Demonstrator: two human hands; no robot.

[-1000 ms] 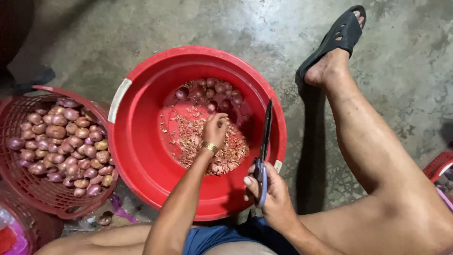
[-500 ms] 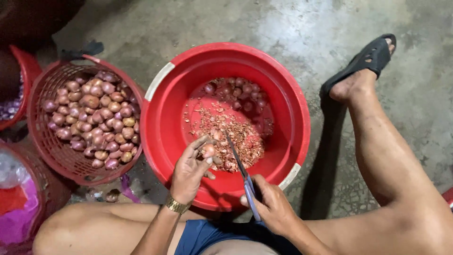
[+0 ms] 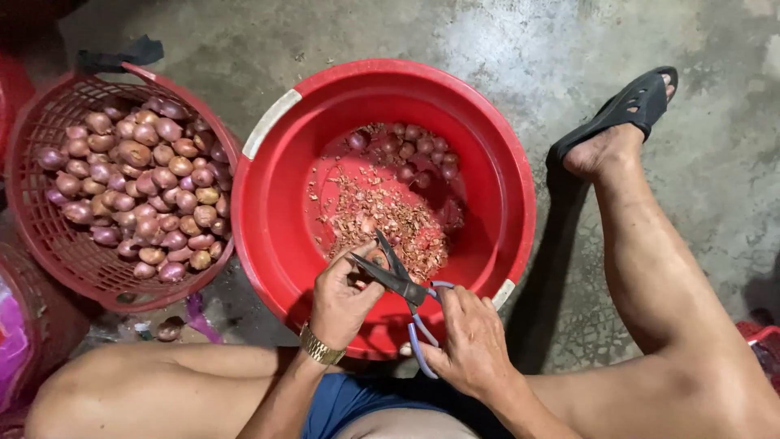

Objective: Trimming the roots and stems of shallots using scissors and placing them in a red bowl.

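Concrete floor [image 3: 504, 41] bears red basin [image 3: 276, 211]; right hand [image 3: 471, 345] grasps scissors [image 3: 390, 272], left hand [image 3: 341, 297] seemingly pinching a shallot.

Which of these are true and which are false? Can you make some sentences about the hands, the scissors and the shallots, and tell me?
1. The right hand holds the scissors. True.
2. The scissors are closed flat. False: their blades stand apart in a V.
3. The left hand holds a shallot at the blades. True, though it is mostly hidden.
4. The red basin is packed full of shallots. False: it holds a few peeled shallots and loose skins.
5. The mesh basket lies to the right of the basin. False: it is to the left.
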